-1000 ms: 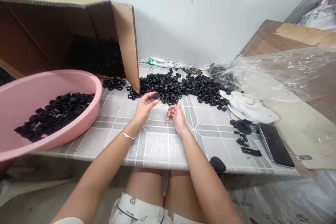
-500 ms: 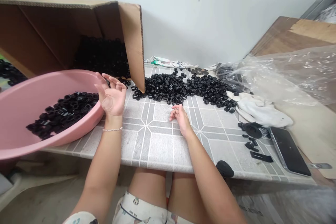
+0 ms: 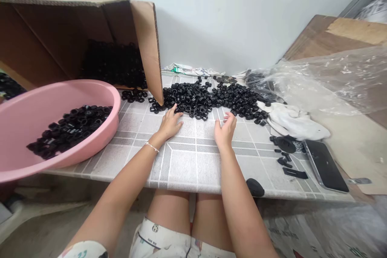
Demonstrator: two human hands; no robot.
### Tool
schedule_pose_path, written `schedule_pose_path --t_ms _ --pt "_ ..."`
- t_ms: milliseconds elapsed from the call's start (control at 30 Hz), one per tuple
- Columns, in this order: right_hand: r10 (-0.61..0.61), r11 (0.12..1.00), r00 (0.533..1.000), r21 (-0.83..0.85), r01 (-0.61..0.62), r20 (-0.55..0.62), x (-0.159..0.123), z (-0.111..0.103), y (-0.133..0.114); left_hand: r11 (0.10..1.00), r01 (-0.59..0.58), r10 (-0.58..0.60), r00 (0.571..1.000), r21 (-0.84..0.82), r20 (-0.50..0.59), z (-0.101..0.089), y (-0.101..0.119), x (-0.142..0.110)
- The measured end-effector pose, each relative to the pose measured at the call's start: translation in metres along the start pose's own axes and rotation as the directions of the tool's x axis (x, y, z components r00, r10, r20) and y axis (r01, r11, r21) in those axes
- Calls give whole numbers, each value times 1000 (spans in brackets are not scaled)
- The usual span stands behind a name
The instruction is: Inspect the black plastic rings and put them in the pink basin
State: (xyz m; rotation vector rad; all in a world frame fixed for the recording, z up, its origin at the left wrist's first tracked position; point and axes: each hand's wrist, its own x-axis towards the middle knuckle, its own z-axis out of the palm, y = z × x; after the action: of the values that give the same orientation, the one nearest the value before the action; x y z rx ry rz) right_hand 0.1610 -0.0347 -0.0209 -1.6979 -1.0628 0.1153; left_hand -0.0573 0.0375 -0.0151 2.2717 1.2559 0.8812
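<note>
Small black ring-shaped plastic parts [image 3: 193,98] lie in a long heap across the back of the table. At the near left edge of that heap is my left hand [image 3: 171,124], palm down with fingers apart, holding nothing I can see. My right hand [image 3: 225,130] is in front of the heap's middle, fingers apart and slightly curled, with nothing visible in it. To the left, a pink basin [image 3: 113,119] holds more black parts [image 3: 72,129]. Behind it, a cardboard box [image 3: 149,48] on its side contains a dark pile of similar parts.
A white cloth glove [image 3: 293,123] lies right of the heap, beside clear plastic film [image 3: 326,76]. A phone [image 3: 326,165], a flat black strip [image 3: 295,173] and small black pieces lie on the right. A black rounded object [image 3: 255,187] sits at the table's front edge.
My left hand has moved right from the basin's rim to the heap, turning palm down. My right hand has shifted slightly right. The view has turned a little.
</note>
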Motion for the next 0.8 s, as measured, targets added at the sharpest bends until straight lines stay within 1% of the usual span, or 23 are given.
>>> schedule_pose_path --t_ms 33,67,100,167,233,267,400,500,667,733,800 --pt "19 997 999 -77 -22 -45 3 -4 6 1000 5 -5 1000 30 7 0 -2 1" --pt "61 986 993 -150 -75 -98 6 -9 12 999 2 -2 1000 47 3 -1 -5 2" --pt "116 966 981 -214 -148 -153 9 -13 19 998 -8 9 1000 56 -13 -1 -8 3" --pt "223 906 943 -306 -294 -246 13 -20 31 997 -39 43 997 71 -62 -1 -12 4" --pt "279 855 923 -369 -364 -264 17 -23 40 993 -75 84 992 91 -92 1 -15 5" --pt "286 841 926 -398 -366 -246 20 -22 42 990 -96 106 990 101 -96 3 -16 4" --pt "223 834 965 -486 -262 -137 35 -10 40 980 -167 178 979 111 -96 7 -17 2" --pt "163 825 983 -534 -182 -83 51 -1 39 972 -210 220 971 103 -95 6 -18 2" --pt "26 770 1000 -638 -15 7 70 -1 45 968 -237 243 968 86 -65 5 -20 4" --pt "17 762 999 -647 11 37 74 -3 44 964 -259 262 963 67 -58 3 -18 4" --pt "48 787 998 -617 -8 47 78 -4 37 954 -299 300 950 26 -87 1 -12 4"
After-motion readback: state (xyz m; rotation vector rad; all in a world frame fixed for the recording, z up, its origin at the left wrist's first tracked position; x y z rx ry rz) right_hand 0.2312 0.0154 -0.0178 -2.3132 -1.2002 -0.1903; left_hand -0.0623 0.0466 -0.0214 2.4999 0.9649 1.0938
